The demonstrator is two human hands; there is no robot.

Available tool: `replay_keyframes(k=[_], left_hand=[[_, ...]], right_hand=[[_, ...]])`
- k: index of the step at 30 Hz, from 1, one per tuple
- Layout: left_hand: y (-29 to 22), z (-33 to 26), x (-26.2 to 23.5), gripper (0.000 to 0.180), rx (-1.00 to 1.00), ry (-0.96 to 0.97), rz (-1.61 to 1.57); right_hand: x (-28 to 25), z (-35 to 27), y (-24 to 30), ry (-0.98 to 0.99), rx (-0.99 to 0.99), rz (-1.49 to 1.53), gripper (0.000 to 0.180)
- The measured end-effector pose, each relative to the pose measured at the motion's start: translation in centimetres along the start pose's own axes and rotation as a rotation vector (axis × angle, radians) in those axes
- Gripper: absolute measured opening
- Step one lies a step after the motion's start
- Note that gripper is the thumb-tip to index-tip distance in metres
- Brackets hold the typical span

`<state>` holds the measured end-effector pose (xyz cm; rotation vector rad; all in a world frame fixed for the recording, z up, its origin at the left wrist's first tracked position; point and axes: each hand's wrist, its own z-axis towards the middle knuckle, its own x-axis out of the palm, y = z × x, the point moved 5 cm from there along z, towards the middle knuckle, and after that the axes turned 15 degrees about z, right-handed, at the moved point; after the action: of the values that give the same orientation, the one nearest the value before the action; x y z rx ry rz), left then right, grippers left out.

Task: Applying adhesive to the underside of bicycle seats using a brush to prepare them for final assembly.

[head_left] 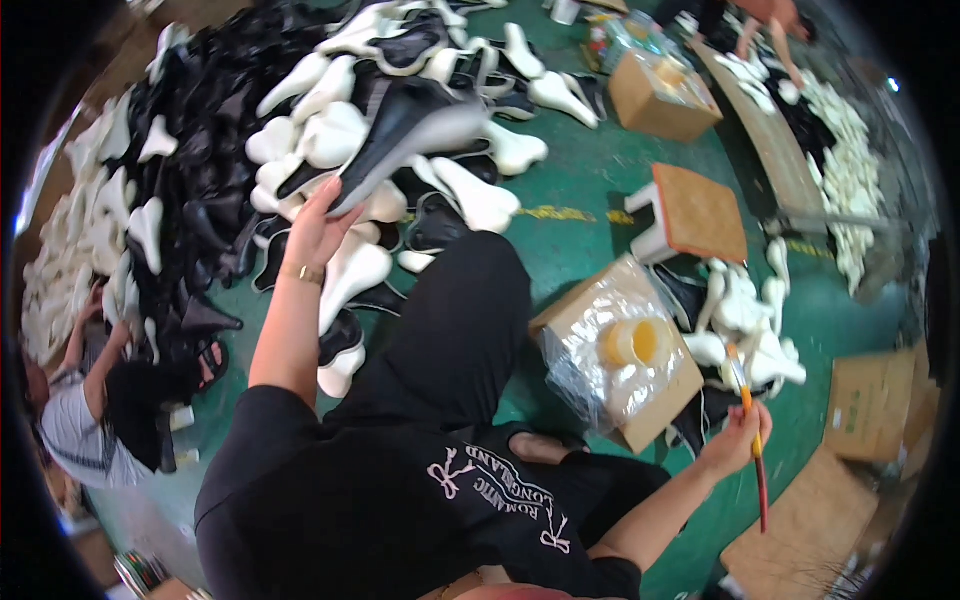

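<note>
My left hand (318, 228) is raised and grips the wide end of a black saddle-shaped piece (405, 132), held out over a big heap of black and white saddle-shaped pieces (210, 180). My right hand (738, 440) hangs low at the right and holds a thin brush with an orange and red handle (752, 440), bristles pointing up. Just left of the brush sits a cardboard box (655, 415) lined with clear plastic, with a yellow tub (634, 342) on it. My black-clad leg (450, 330) stretches between both hands.
A small stool with a brown top (700, 212) stands on the green floor (580, 170). White pieces (745, 320) lie beside the box. More cardboard boxes (662, 95) (870, 405) stand around. A person (95, 400) crouches at the left; another person's arms (770, 25) show at the top right.
</note>
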<state>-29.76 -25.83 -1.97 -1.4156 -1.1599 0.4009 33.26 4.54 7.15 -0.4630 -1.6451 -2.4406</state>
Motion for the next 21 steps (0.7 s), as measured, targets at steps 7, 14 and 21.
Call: replay_keyframes(k=[7, 14, 21], left_hand=[[-3.4, -4.8, 10.5, 0.041, 0.11, 0.366, 0.148], [-4.9, -9.6, 24.9, 0.095, 0.194, 1.03, -0.129], [5.2, -12.7, 26.8, 0.072, -0.412, 1.012, 0.076]], right_hand=[[4.8, -1.6, -2.7, 0.214, 0.235, -0.134, 0.009], [5.7, -3.5, -6.4, 0.471, 0.097, -0.455, 0.014], [5.5, -3.7, -11.0, 0.507, 0.122, -0.483, 0.015]])
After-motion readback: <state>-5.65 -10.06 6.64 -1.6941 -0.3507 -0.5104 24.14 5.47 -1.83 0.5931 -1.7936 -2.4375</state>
